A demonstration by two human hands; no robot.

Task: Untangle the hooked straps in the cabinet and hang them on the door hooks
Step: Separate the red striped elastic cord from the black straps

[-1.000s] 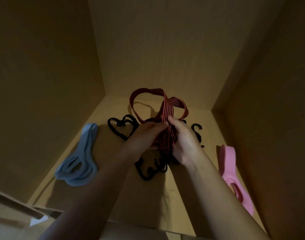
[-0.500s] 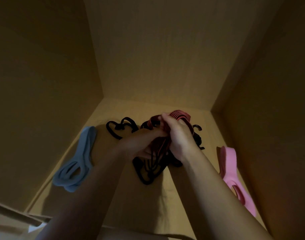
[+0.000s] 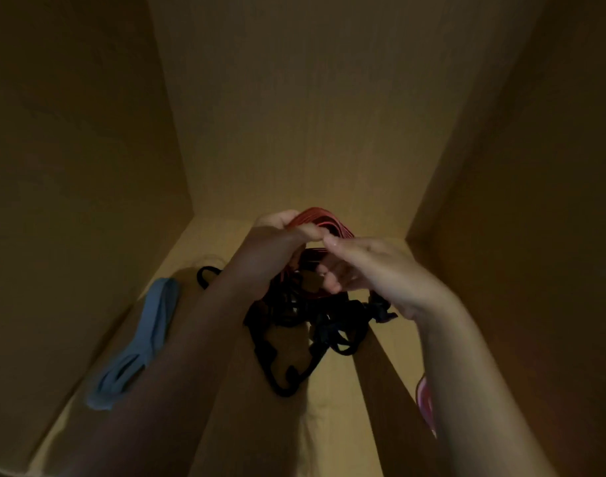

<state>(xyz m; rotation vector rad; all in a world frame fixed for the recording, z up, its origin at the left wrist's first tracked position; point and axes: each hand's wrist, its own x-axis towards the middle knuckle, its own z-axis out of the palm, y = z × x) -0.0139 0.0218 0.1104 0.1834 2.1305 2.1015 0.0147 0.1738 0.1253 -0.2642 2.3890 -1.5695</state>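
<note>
Lifted higher now, both hands, with the red striped strap [image 3: 320, 218] bunched up tight instead of looped open like a second ago, and the black tangle dragged up off the floor with it.

Left hand [image 3: 277, 242] clamped over the top of the red bundle, fingers curled around it. Right hand [image 3: 374, 270] pinching in from the side, thumb and forefinger meeting the left right at the strap, other fingers tucked under into the mess. Black hooked cords [image 3: 301, 325] dangling below both hands, lowest loop just about resting on the cabinet floor [image 3: 332, 407].

For doing this bit well: probably best to hold the red bundle steady with the left and feed one black hook out at a time with the right, not yank. Elastic stuff like this likely tightens into knots when pulled hard. Worth finding a free end first.

Inside of a wooden cabinet, pretty dim, plain yellowish panels on the back and both sides. Blue strap [image 3: 140, 342] lying flat along the left wall, well apart from the tangle. Pink strap [image 3: 423, 397] peeking out behind the right forearm, mostly hidden. No door hooks visible from here.
</note>
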